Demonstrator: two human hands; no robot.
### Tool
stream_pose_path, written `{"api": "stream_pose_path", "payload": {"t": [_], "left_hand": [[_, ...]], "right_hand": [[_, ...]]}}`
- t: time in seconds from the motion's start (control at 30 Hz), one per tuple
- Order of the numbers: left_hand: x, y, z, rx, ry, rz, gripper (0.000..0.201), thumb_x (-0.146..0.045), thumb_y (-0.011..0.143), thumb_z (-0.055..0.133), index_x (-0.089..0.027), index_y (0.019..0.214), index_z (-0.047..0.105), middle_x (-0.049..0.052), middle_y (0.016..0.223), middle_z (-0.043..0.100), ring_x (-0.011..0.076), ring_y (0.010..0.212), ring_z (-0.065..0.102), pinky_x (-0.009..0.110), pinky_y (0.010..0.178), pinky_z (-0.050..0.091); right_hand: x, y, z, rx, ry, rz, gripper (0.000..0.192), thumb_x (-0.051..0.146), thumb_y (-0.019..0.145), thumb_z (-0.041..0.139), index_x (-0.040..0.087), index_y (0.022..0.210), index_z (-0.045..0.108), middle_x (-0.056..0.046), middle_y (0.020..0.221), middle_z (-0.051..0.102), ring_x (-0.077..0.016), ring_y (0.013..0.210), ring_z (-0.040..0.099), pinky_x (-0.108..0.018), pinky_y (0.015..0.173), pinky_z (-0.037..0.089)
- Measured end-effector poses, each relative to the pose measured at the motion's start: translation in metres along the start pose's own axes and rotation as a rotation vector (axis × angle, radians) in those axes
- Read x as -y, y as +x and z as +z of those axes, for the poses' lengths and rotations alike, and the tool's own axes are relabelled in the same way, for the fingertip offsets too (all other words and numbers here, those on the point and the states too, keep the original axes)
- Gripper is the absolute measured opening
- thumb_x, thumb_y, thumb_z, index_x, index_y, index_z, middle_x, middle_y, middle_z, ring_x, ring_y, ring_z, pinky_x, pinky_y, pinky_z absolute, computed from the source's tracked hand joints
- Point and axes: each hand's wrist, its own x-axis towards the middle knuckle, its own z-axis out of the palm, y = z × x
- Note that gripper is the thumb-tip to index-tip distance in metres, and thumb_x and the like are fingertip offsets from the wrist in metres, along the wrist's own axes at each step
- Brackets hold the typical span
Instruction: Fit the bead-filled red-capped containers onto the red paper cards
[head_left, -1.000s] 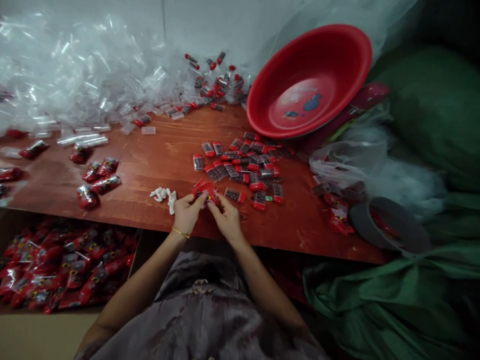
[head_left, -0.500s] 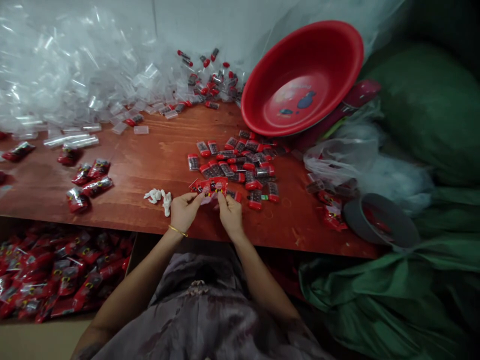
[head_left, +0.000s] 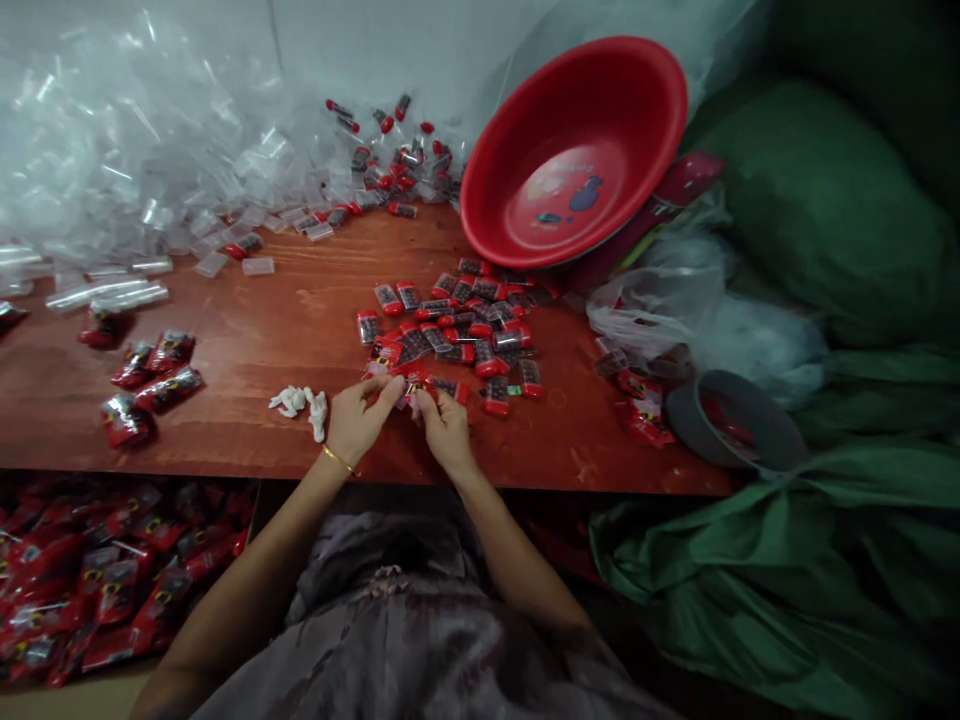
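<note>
Between my hands is a small red printed plastic packet (head_left: pixel 415 381), partly hidden by the fingers. My left hand (head_left: pixel 361 420) pinches its left side between thumb and fingertips. On the other side my right hand (head_left: pixel 447 428) is closed on it too. Just beyond the hands lies a heap of small clear boxes with red caps and dark contents (head_left: pixel 480 318). Another red printed packet (head_left: pixel 383 354) rests at the heap's near left edge. Crumpled white scraps (head_left: pixel 300 402) lie left of my left hand.
Several filled red packets (head_left: pixel 154 378) lie on the wooden table (head_left: pixel 247 335), and more fill a box (head_left: pixel 97 580) below left. Clear plastic cases (head_left: pixel 135 150) pile at the back left. A red basin (head_left: pixel 574 150) leans behind; a grey round container (head_left: pixel 735 422) stands right.
The red packet, stretched out between both hands before, is now bunched closer between the fingertips. My hands are nearer each other. The view has shifted slightly, so most things appear further left.
</note>
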Motion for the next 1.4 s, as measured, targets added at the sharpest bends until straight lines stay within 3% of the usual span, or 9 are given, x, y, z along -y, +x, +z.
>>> {"api": "stream_pose_path", "payload": {"t": [0.17, 0.33, 0.47, 0.57, 0.7, 0.8, 0.87, 1.1, 1.4], "left_hand": [[0.000, -0.011, 0.008, -0.010, -0.582, -0.308, 0.037, -0.045, 0.049, 0.081, -0.013, 0.063, 0.069, 0.001, 0.061, 0.065, 0.0107, 0.058, 0.055, 0.024, 0.064, 0.045], [-0.004, -0.010, 0.004, -0.123, -0.658, -0.391, 0.039, -0.041, 0.039, 0.085, -0.012, 0.058, 0.067, 0.000, 0.056, 0.063, 0.0085, 0.054, 0.052, 0.022, 0.057, 0.040], [-0.008, -0.014, 0.003, -0.119, -0.736, -0.517, 0.043, -0.041, 0.034, 0.087, -0.013, 0.054, 0.062, -0.002, 0.053, 0.059, 0.0066, 0.049, 0.050, 0.021, 0.054, 0.039], [-0.009, -0.017, 0.002, -0.089, -0.825, -0.645, 0.044, -0.039, 0.035, 0.087, -0.014, 0.057, 0.058, -0.002, 0.056, 0.060, 0.0086, 0.052, 0.054, 0.023, 0.056, 0.043], [-0.009, -0.022, 0.003, -0.036, -0.887, -0.722, 0.041, -0.037, 0.044, 0.086, -0.016, 0.066, 0.059, -0.002, 0.063, 0.063, 0.0112, 0.060, 0.060, 0.023, 0.059, 0.044], [-0.009, -0.025, 0.007, -0.005, -0.896, -0.739, 0.040, -0.039, 0.049, 0.084, -0.016, 0.072, 0.060, 0.001, 0.072, 0.066, 0.0134, 0.068, 0.063, 0.024, 0.061, 0.044], [-0.009, -0.027, 0.009, 0.004, -0.895, -0.748, 0.040, -0.041, 0.051, 0.083, -0.016, 0.073, 0.061, 0.002, 0.074, 0.067, 0.0138, 0.069, 0.063, 0.024, 0.062, 0.044], [-0.010, -0.031, 0.005, 0.047, -0.905, -0.759, 0.041, -0.045, 0.053, 0.081, -0.017, 0.077, 0.063, 0.003, 0.077, 0.069, 0.0157, 0.074, 0.064, 0.025, 0.065, 0.045], [-0.015, -0.030, -0.001, 0.060, -0.888, -0.745, 0.046, -0.045, 0.041, 0.086, -0.016, 0.062, 0.058, 0.000, 0.062, 0.065, 0.0122, 0.060, 0.060, 0.025, 0.062, 0.046]], "right_hand": [[0.010, -0.003, 0.000, 0.124, -0.245, -0.067, 0.045, 0.042, 0.094, 0.029, 0.016, 0.072, 0.059, -0.002, 0.062, 0.060, -0.0131, 0.058, 0.053, -0.025, 0.059, 0.043], [0.004, 0.007, -0.025, 0.020, -0.853, -0.102, 0.038, 0.037, 0.088, 0.046, 0.014, 0.116, 0.058, -0.018, 0.126, 0.054, -0.0322, 0.116, 0.044, -0.053, 0.098, 0.029], [-0.014, 0.005, -0.053, 0.263, -1.000, -0.238, 0.041, 0.013, 0.086, 0.041, 0.026, 0.122, 0.057, -0.006, 0.138, 0.047, -0.0295, 0.133, 0.027, -0.054, 0.105, 0.020], [-0.018, -0.007, -0.073, 0.262, -0.957, -0.331, 0.048, 0.006, 0.084, 0.038, 0.029, 0.120, 0.059, -0.004, 0.140, 0.045, -0.0254, 0.135, 0.026, -0.049, 0.105, 0.022], [-0.004, -0.021, -0.078, 0.025, -0.984, -0.033, 0.032, 0.032, 0.091, 0.041, 0.016, 0.107, 0.064, -0.012, 0.106, 0.066, -0.0248, 0.103, 0.054, -0.038, 0.088, 0.038], [0.007, -0.025, -0.064, -0.011, -1.079, 0.246, 0.044, 0.054, 0.086, 0.045, 0.015, 0.086, 0.064, -0.013, 0.085, 0.067, -0.0265, 0.085, 0.058, -0.035, 0.073, 0.040], [0.009, -0.023, -0.051, 0.009, -1.099, 0.257, 0.044, 0.056, 0.085, 0.046, 0.015, 0.085, 0.062, -0.014, 0.087, 0.066, -0.0272, 0.086, 0.058, -0.035, 0.071, 0.039], [-0.004, -0.010, -0.029, -0.020, -0.841, 0.033, 0.023, 0.032, 0.079, 0.053, 0.014, 0.092, 0.058, -0.012, 0.088, 0.066, -0.0256, 0.084, 0.059, -0.035, 0.074, 0.042], [0.020, -0.039, -0.078, 0.121, 0.048, 0.056, 0.019, 0.036, 0.087, 0.048, 0.021, 0.097, 0.054, 0.005, 0.058, 0.055, -0.0111, 0.047, 0.054, -0.024, 0.051, 0.045]]}}
